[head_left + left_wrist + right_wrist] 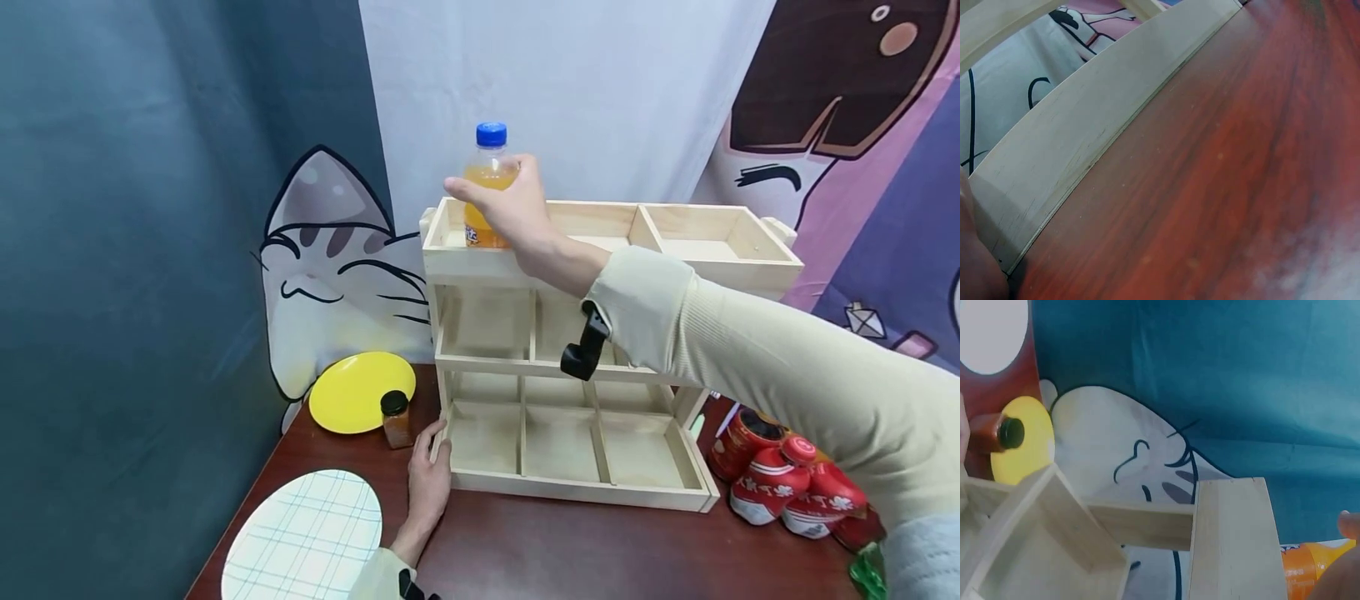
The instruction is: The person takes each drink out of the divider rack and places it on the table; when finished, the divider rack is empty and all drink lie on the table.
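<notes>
An orange soda bottle [486,229] with a blue cap stands upright in the left compartment of the wooden rack's top tier [480,262]. My right hand [517,208] holds it around the middle, thumb across the front and pointing left; the other fingers are mostly hidden. In the right wrist view the bottle [1300,570] shows beside part of that hand [1338,569]. Low down, my left hand [430,482] rests against the rack's bottom left corner. Only a sliver of the left hand [979,256] appears in the left wrist view, beside the rack's front board [1085,119].
Left of the rack are a yellow plate [345,396], a small black-lidded jar [397,427] and a white round board with blue grid lines [307,533]. Several red bottles [772,479] crowd the right side. Printed curtains [187,208] hang behind the brown table [570,550].
</notes>
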A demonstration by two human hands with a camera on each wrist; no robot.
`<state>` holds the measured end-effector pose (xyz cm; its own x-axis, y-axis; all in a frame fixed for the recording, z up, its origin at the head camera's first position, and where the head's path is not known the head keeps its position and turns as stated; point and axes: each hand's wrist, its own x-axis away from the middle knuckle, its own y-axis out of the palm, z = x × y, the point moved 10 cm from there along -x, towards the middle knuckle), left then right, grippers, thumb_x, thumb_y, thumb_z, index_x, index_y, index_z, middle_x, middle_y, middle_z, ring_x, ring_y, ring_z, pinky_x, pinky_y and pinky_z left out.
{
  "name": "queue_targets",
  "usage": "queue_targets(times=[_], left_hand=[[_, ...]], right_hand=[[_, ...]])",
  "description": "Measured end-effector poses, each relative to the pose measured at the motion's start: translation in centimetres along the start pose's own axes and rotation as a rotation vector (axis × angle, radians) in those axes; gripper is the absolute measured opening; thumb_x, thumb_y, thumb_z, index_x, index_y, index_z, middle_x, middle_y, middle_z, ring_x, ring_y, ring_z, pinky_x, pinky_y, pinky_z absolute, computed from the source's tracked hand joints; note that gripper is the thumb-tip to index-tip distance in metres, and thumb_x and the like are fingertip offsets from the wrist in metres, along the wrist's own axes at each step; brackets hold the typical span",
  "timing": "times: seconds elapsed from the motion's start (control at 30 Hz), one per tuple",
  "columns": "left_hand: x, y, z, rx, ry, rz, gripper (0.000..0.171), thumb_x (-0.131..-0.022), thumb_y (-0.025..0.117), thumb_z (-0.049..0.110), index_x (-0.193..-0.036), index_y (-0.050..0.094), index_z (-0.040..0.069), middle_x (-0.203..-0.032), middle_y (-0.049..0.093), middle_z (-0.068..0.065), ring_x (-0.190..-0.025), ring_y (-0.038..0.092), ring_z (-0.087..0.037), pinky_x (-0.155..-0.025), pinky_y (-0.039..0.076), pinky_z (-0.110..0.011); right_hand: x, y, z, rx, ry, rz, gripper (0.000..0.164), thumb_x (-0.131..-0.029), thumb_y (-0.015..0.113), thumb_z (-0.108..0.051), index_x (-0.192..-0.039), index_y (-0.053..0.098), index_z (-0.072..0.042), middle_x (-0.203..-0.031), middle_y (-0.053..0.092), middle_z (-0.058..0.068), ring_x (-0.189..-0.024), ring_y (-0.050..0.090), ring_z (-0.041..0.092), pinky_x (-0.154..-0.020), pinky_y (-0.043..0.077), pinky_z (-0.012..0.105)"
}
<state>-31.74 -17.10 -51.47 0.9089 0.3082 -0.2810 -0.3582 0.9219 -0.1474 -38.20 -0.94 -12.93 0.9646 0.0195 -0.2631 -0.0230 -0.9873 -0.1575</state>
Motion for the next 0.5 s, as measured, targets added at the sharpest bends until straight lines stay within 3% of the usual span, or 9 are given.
queue_targets(times=[0.2,0.5], left_hand=[[0.0,0.1,-0.3,0.021,-0.011,-0.013,0.029,-0.090,0.052,0.016,-0.118,0.055,0.019,-0.122,0.052,0.007,-0.119,0.043,-0.011,-0.098,0.033,-0.038],[-0.2,0.2,-0.4,0.020,-0.032,-0.034,0.029,-0.090,0.051,0.018,-0.119,0.055,0.019,-0.122,0.051,0.009,-0.120,0.042,-0.009,-0.099,0.032,-0.038]], right_hand=[[0.0,-0.1,-0.1,-0.027,0.020,0.057,0.067,-0.068,0.077,-0.033,-0.116,0.032,-0.018,-0.117,0.044,-0.001,-0.105,0.049,0.013,-0.090,0.041,0.026],[0.2,-1.7,-2.2,-0.043,0.030,0.097,0.063,-0.068,0.077,-0.033,-0.110,0.032,-0.019,-0.111,0.047,-0.002,-0.102,0.050,0.012,-0.089,0.039,0.026]])
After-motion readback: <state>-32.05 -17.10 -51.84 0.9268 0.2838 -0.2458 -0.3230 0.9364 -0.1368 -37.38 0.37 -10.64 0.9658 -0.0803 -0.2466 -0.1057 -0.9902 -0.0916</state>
